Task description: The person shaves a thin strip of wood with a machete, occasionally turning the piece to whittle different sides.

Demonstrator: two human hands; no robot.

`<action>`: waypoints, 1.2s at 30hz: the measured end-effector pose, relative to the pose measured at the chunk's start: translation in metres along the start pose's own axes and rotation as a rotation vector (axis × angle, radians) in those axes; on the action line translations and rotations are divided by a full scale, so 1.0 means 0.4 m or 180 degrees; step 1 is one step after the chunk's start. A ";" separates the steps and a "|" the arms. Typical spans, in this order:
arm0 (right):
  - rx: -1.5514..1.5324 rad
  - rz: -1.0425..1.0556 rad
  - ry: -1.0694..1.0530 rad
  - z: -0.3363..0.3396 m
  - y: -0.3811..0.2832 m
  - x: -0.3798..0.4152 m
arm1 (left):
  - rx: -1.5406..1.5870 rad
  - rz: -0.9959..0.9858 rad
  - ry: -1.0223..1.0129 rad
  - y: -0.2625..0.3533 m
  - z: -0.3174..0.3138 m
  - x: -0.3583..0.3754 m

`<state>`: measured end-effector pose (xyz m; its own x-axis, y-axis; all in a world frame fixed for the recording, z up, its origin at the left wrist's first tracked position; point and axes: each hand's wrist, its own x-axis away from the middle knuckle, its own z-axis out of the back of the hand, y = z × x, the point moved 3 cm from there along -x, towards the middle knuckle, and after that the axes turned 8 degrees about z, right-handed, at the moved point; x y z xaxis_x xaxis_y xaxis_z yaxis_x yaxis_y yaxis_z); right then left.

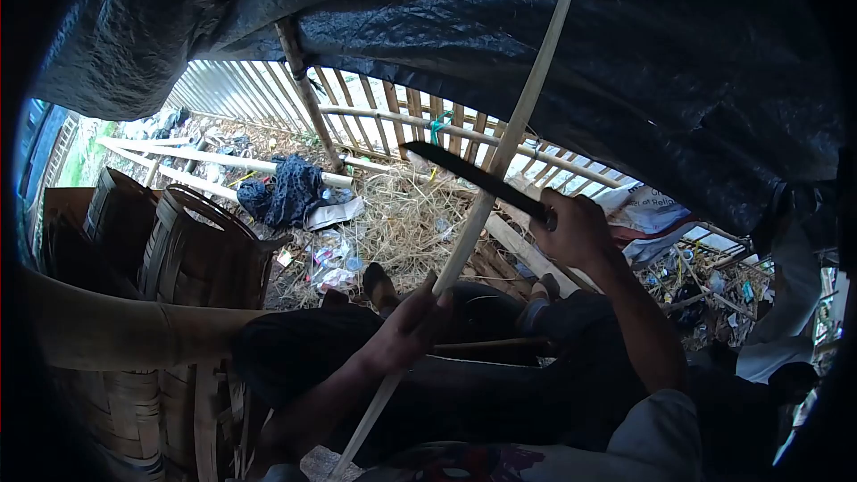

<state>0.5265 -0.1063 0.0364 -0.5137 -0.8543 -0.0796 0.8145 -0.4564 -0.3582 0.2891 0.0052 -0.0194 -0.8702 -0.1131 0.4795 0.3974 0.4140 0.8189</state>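
Note:
A long pale bamboo strip (536, 80) runs diagonally from the upper right down to the lap. My left hand (411, 330) is closed round its lower part. In my right hand (571, 228) is the handle of a dark-bladed knife (464, 171), its fingers wrapped round it. The blade crosses the strip above my left hand and points to the upper left; whether it touches the strip I cannot tell.
Woven bamboo baskets (192, 250) and a thick bamboo pole (134, 321) are at the left. Dark sheeting (428, 27) hangs overhead. Shavings (402, 214), a dark cloth (290, 192) and litter lie before a slatted fence (393, 116). A printed sack (643, 214) is at the right.

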 end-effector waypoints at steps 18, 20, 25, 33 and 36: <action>0.0530 0.0091 -0.0019 0.002 0.064 -0.107 | -0.0679 -0.0670 0.0229 0.070 -0.014 -0.029; 0.0545 0.0046 -0.0072 0.002 0.062 -0.110 | -0.0778 -0.0738 0.0262 0.068 -0.011 -0.023; 0.0518 0.0043 -0.0112 0.014 0.051 -0.119 | -0.1083 -0.1141 0.0470 0.052 0.011 -0.019; 0.0524 0.0216 0.0218 0.006 0.073 -0.131 | -0.0679 -0.0349 0.0369 0.040 0.025 -0.016; 0.0675 0.0290 0.0298 0.008 0.075 -0.137 | -0.1685 -0.1301 0.0599 0.011 0.042 -0.023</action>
<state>0.5800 -0.0739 0.0331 -0.4503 -0.8719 -0.1921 0.8919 -0.4291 -0.1431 0.2940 0.0231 -0.0255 -0.9340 -0.3408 0.1073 0.1789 -0.1860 0.9661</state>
